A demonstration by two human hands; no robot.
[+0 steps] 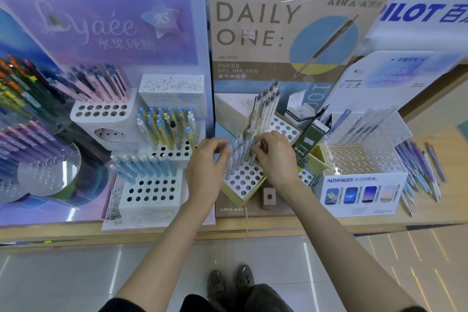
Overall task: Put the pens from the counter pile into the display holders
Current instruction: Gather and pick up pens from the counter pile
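At the counter's (278, 223) middle, near the DAILY ONE board (255, 25), both my hands meet over the grey pens (239, 154) standing in the far holes of the white holder (244, 182). My right hand (276, 157) pinches the tops of those pens. My left hand (206, 159) curls against the cluster's left side; whether it grips, I cannot tell. Well to the right lies the loose pen pile (420, 167).

The left hand (210, 164) and right hand (276, 157) reach forward side by side, fingers curled inward.
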